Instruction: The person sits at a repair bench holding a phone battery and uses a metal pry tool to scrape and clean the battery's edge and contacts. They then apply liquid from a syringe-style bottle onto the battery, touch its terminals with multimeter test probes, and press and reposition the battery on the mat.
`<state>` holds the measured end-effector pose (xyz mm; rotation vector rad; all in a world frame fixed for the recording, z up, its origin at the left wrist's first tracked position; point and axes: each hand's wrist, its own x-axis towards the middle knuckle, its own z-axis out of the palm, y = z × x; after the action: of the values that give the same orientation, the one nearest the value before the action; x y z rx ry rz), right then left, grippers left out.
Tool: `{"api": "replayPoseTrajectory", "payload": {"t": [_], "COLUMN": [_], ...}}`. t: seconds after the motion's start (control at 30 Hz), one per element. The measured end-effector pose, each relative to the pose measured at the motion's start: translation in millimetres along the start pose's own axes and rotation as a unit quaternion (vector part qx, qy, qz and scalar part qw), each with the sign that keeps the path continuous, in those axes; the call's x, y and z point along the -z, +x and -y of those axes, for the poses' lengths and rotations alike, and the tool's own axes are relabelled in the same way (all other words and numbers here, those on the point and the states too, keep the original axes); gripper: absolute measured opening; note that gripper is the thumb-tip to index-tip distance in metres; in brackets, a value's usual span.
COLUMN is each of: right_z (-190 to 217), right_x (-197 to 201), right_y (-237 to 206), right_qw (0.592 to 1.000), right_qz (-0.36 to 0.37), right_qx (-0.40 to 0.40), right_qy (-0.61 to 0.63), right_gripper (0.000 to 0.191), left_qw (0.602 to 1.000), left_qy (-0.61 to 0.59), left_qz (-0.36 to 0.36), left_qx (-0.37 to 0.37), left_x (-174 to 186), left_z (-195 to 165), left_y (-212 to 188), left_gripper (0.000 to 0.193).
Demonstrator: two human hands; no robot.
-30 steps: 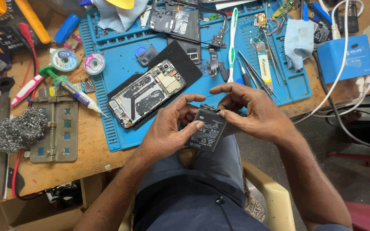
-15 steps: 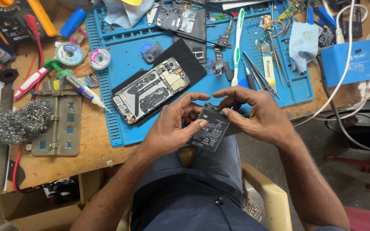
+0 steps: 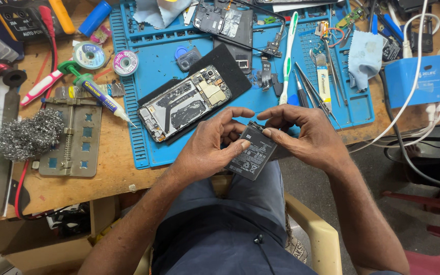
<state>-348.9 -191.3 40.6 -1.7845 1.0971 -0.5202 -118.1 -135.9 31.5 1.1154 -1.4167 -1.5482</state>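
Observation:
A flat black phone battery (image 3: 253,155) is held over my lap, just off the table's front edge. My left hand (image 3: 207,147) grips its left side with the thumb across the label. My right hand (image 3: 304,135) pinches its upper right corner with fingertips on the top edge. Just beyond my hands, an opened phone (image 3: 184,102) lies face down on a black pad on the blue work mat (image 3: 151,153), its inner boards exposed.
A white toothbrush (image 3: 287,56), tweezers (image 3: 314,91), a blue cloth (image 3: 365,53) and phone parts lie on the mat. To the left are a glue syringe (image 3: 98,94), a metal holder plate (image 3: 70,137), steel wool (image 3: 26,135) and solder wick reels. A blue box (image 3: 416,81) with cables sits right.
My hands and the battery have stayed over my lap. The fingers of both hands have shifted slightly along the battery's top edge.

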Motion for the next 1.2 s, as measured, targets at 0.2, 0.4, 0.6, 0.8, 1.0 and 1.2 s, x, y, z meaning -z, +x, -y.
{"api": "replayPoseTrajectory", "payload": {"t": [0.2,0.4,0.6,0.8,1.0,1.2], "right_z": [2.7,11.4,20.3,27.7,29.7,30.6], "right_x": [-3.1,-5.4,-1.4,2.2,3.5,-1.3], "right_y": [-3.1,-7.5,-8.4,-7.7,-1.1,2.5], "right_qw": [0.999,0.992,0.989,0.983,0.978,0.978], "right_qz": [-0.003,-0.020,-0.006,0.030,0.067,0.069], "right_qx": [0.028,0.079,0.054,0.109,0.106,0.125], "right_qy": [-0.028,-0.092,-0.139,-0.146,-0.167,-0.151], "right_gripper": [0.030,0.033,0.027,0.024,0.017,0.015], "left_qw": [1.000,0.998,0.995,0.997,0.999,0.999], "left_qy": [0.008,0.064,0.100,0.062,0.043,0.043], "left_qz": [0.001,-0.010,-0.019,-0.002,0.005,0.008], "left_qx": [-0.016,-0.012,-0.013,-0.038,-0.034,-0.026], "left_x": [0.3,0.5,1.0,2.1,2.1,2.7], "left_z": [-2.1,-5.7,-6.4,-1.9,-0.3,0.4], "left_y": [-4.0,-8.4,-11.9,-13.5,-16.6,-17.7], "left_gripper": [0.051,0.053,0.053,0.053,0.053,0.053]}}
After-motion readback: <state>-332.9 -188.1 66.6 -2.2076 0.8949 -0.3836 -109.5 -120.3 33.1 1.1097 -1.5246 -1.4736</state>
